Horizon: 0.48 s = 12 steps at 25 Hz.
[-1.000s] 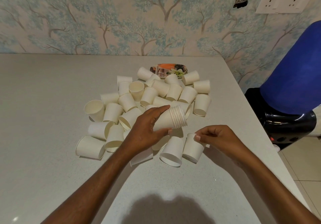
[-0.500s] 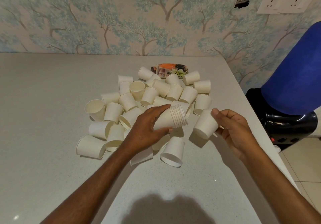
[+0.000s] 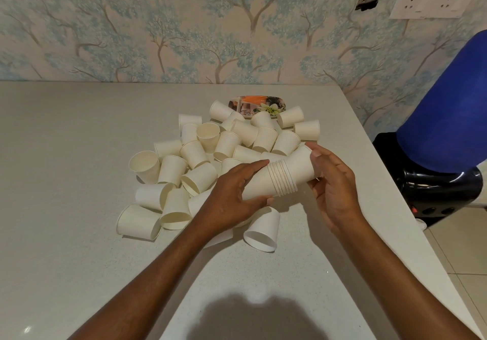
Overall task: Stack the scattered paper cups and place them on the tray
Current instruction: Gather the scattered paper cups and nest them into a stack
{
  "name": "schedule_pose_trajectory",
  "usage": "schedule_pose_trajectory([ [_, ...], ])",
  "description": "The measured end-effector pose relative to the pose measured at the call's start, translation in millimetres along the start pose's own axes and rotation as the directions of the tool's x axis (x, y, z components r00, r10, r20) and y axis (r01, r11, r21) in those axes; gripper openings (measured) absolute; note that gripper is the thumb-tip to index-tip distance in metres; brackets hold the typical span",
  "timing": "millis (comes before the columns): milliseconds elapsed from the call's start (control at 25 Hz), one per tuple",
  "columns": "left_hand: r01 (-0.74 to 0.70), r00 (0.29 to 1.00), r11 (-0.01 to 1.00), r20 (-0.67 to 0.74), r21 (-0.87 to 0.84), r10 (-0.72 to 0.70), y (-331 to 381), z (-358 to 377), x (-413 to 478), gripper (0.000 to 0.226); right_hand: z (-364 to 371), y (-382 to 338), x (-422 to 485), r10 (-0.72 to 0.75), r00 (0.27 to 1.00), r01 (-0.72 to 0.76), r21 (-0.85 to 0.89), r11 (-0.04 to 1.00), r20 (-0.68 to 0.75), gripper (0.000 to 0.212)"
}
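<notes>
Surface: a pale grey speckled tabletop [image 3: 66,208] runs from the near edge to the wall, with its right edge slanting away above the floor.
Shadow: a dark rounded shadow [image 3: 250,318] lies on the tabletop at the near edge, between the forearms.
Room: wallpaper with blue-green trees on a cream ground [image 3: 158,23] covers the wall behind. High on the right it has a ragged dark hole [image 3: 366,1] and a white double socket plate [image 3: 432,2].
Beside the table: a large blue rounded form [image 3: 448,115] sits on a glossy black base [image 3: 434,189], over light floor tiles [image 3: 463,247].
Tray: a small oblong tray with an orange and floral print [image 3: 257,103] lies near the wall. Loose cups touch its front edge.
Scattered cups: a heap of loose white paper cups [image 3: 200,155] covers the middle of the tabletop. Most lie on their sides and a few show open mouths.
Nearest cup: one white paper cup on its side [image 3: 262,230] lies just below the hands, mouth toward the camera.
Stack: a stack of nested white paper cups [image 3: 266,181] is held off the tabletop, tilted, with its rims bunched toward the right.
Left hand: the left hand [image 3: 232,194] grips the body of the stack, fingers over the top and thumb beneath.
Right hand: the right hand [image 3: 332,189] is curled round a single white paper cup [image 3: 300,164], which is partly seated in the rimmed end of the stack.
</notes>
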<state>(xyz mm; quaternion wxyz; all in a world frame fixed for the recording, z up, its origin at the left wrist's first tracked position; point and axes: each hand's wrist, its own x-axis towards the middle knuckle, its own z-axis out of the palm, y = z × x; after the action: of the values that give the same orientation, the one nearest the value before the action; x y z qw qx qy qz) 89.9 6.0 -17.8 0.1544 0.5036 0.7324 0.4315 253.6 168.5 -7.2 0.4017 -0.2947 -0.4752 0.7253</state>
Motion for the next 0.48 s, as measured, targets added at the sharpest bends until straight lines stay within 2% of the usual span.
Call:
schedule_pose_trajectory([
  [240,0.008,0.999,0.999,-0.036,0.040,-0.007,0,-1,0,0.082,17,10,-12,0.029,0.991,-0.020,-0.069,0.997,0.132,0.038],
  [400,0.001,0.999,1.000,-0.047,0.013,0.000,0,-3,-1,0.081,26,17,-19,0.033,0.980,0.001,-0.169,0.986,0.194,0.037],
  [480,-0.004,0.999,1.000,-0.042,-0.010,0.003,2,-2,-3,0.080,30,19,-23,0.027,0.973,0.024,-0.213,0.977,0.229,0.044],
])
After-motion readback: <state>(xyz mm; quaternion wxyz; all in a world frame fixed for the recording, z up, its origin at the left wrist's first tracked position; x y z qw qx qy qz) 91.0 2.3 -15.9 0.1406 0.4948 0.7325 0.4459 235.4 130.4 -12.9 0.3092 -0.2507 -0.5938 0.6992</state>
